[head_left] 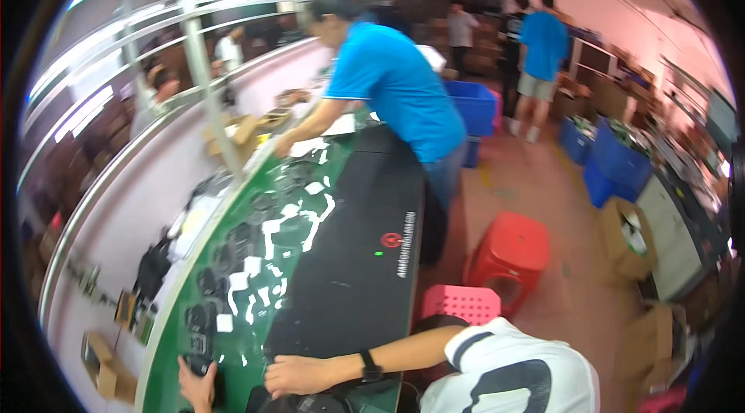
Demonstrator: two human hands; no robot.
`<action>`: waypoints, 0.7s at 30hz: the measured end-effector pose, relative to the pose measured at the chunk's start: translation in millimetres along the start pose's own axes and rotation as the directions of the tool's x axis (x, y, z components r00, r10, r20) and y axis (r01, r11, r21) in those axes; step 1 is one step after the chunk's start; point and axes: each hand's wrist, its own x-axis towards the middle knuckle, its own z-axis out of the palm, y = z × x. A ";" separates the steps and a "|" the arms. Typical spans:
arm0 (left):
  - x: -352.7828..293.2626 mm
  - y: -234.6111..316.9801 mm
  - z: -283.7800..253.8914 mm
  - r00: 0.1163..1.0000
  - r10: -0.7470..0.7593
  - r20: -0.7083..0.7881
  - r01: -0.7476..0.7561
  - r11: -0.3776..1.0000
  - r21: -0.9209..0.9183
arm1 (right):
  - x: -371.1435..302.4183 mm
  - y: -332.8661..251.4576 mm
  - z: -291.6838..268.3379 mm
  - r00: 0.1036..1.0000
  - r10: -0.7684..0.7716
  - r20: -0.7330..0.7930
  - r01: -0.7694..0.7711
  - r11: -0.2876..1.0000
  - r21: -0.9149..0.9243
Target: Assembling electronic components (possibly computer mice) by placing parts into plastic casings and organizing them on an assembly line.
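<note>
At the lower left, my left hand (198,386) has its thumb and fingers around a black device (199,365) at the near end of the green bench (167,359). My right hand (293,376), with a dark watch on the wrist, reaches in from the right with fingers curled. Just below it is a black object (310,402), cut off by the lower edge; whether those fingers grip anything is hidden. Several dark devices (200,318) lie in a row along the bench, beside small white squares (238,281) and shiny clear plastic.
A black mat (341,281) covers the bench's right side. Farther along, a co-worker in a blue shirt (400,87) leans over it. To the right stand a red stool (508,254), a pink perforated seat (462,302), cartons and blue bins (617,165). A metal post (206,79) rises at left.
</note>
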 end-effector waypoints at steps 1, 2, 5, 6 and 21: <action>9.5 -17.4 8.1 0.998 0.008 -0.055 -0.009 1.000 -0.006 | 8.1 1.9 1.2 1.000 -0.014 -0.017 0.014 0.999 0.036; 20.0 -38.6 21.8 0.992 0.058 -0.115 -0.060 0.998 -0.010 | 13.2 5.9 -0.2 0.999 0.001 -0.033 0.000 1.000 0.025; -19.8 50.7 -14.7 0.988 0.157 0.003 -0.157 0.984 0.081 | 3.0 37.0 -18.1 1.000 0.013 0.011 -0.012 0.997 -0.072; -17.9 26.2 -9.1 0.988 0.152 0.019 -0.153 0.988 0.033 | 13.2 40.5 -14.4 0.999 -0.037 -0.016 0.036 0.994 -0.099; -152.2 -1.3 -50.1 0.960 0.272 0.062 -0.259 0.952 -0.165 | 118.7 115.9 -5.1 0.968 -0.244 0.050 0.249 0.961 -0.122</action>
